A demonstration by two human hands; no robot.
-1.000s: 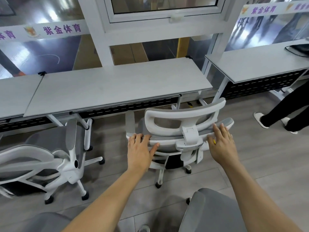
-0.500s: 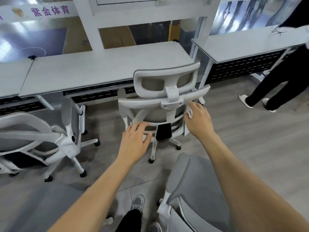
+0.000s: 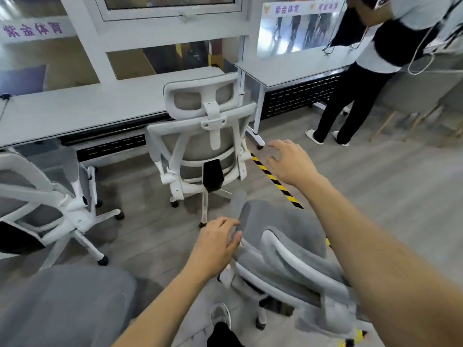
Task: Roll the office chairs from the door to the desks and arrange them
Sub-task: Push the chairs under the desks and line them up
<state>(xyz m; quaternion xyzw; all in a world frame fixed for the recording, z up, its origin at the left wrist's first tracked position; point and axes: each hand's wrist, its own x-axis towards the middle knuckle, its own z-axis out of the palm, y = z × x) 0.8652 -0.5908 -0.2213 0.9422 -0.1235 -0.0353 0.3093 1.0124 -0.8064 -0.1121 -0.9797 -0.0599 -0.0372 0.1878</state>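
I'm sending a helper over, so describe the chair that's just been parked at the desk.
Find the long grey desk under the window. The parked chair stands upright at its right end, back towards you. Unlike the sideways chair to its left, it shows a headrest and black lumbar pad.

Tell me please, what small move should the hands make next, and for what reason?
Probably close the left hand on the gray chair right beside it. Both hands are open and hold nothing; the right hand hovers above the floor. The white chair already stands at the desk, so the near chair seems next to roll.
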